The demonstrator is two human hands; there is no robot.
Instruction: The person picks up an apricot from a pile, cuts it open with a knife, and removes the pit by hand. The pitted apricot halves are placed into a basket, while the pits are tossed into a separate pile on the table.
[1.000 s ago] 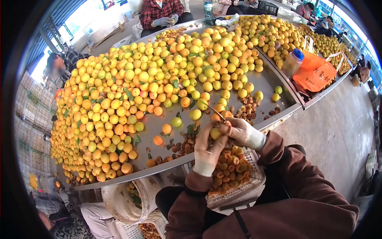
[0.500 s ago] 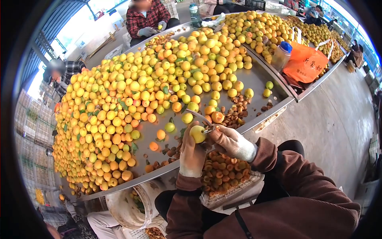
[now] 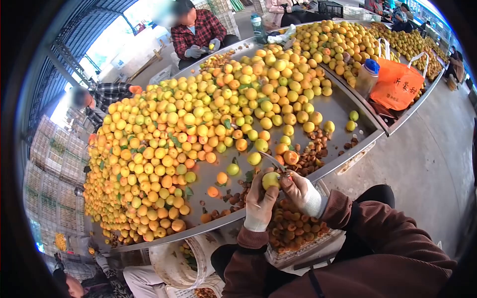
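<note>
L hand [image 3: 259, 203] clasps fruit [image 3: 271, 180] by near edge of table [image 3: 343, 109]; R hand [image 3: 300, 193] adjacent, fingers curled, gripping tool [image 3: 273, 160]. Room over floor [image 3: 407, 154] R of table.

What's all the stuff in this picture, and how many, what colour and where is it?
metal table: one or more, grey, centre
apricots: too many to count, yellow, orange, some green, heaped on table
pits: many, brown, near table edge
shopping bag: one, orange, table's right
jar: one, clear, blue lid, beside bag
bottle: one, teal, far edge
crate: one, whitish, below near edge
halved apricots: many, orange, inside crate
bucket: one, whitish, below near edge
stacked crates: many, pale, left background
other people: at least five, mixed clothing, around
held apricot: one, yellow-green, left hand
tool: one, silver, right hand
gloved hands: two, white cuffs, centre
sleeves: two, brown, lower right
</note>
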